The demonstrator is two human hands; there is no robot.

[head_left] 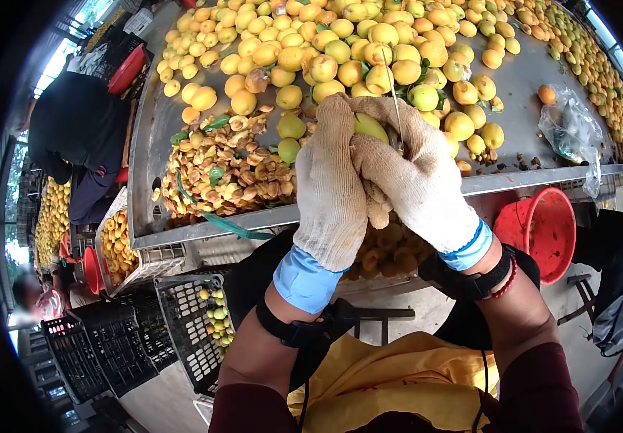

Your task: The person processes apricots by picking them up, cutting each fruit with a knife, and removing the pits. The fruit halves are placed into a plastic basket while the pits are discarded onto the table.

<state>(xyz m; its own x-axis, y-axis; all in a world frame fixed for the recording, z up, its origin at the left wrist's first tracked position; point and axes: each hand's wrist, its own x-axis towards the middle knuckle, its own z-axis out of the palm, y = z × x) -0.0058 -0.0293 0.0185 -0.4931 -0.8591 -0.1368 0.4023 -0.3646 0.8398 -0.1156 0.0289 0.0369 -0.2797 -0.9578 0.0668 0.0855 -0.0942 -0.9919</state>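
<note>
My left hand (329, 184), in a beige knit glove, is closed around a yellow-green fruit (371, 128) above the table's front edge. My right hand (416, 169), gloved too, meets it from the right, its fingers wrapped round a thin knife (391, 90) whose blade points up. Its handle is hidden in the glove. Behind both hands, yellow fruits (311, 54) cover much of the metal table (524, 94). Left of my left hand lies a heap of brownish cut pieces (232, 169), with two green fruits (290, 137) beside it.
A red bucket (551, 234) stands at the right below the table edge, and a clear plastic bag (571, 126) lies on the table. Black crates (189, 317) are at the lower left. A person in dark clothing (80, 130) is at the left, near a crate of orange fruit (116, 238).
</note>
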